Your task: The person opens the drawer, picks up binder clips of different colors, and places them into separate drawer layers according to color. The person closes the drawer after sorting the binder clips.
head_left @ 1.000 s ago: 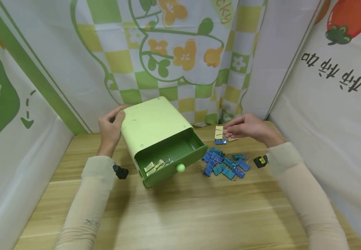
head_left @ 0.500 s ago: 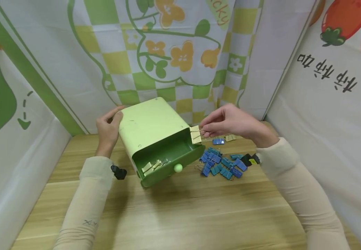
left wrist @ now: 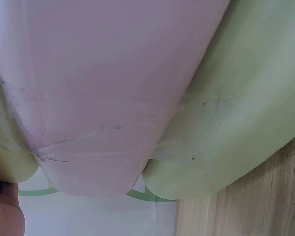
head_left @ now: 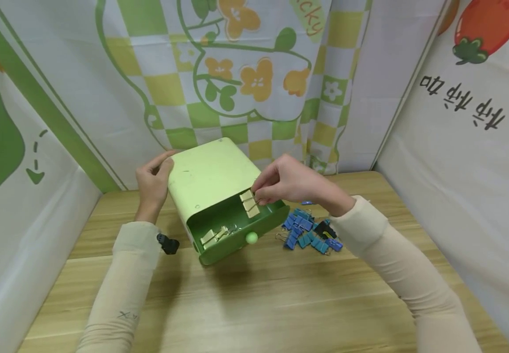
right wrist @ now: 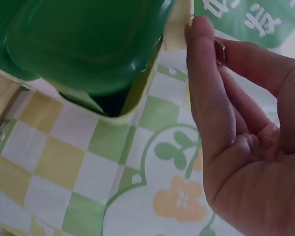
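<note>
A light green drawer box (head_left: 212,171) stands at an angle on the table, its dark green drawer (head_left: 236,246) pulled out. My left hand (head_left: 152,189) grips the box's back left edge, thumb on the top; in the left wrist view only a fingertip (left wrist: 7,214) shows at the edge. Between thumb and fingers, my right hand (head_left: 291,184) pinches a yellow binder clip (head_left: 250,205) by its wire handles, over the right part of the drawer. Inside, yellow binder clips (head_left: 212,238) lie at the drawer's left end. The right wrist view shows the right hand (right wrist: 246,132) beside the drawer.
Several blue and teal binder clips (head_left: 298,228) lie heaped right of the drawer, partly covered by the right wrist camera (head_left: 326,229). Behind them, a blue clip (head_left: 307,202) peeks out above the heap. A patterned curtain (head_left: 254,88) hangs close behind the box.
My right hand has carried the yellow binder clip leftward from above the loose clips to over the drawer. My left hand keeps its grip on the box.
</note>
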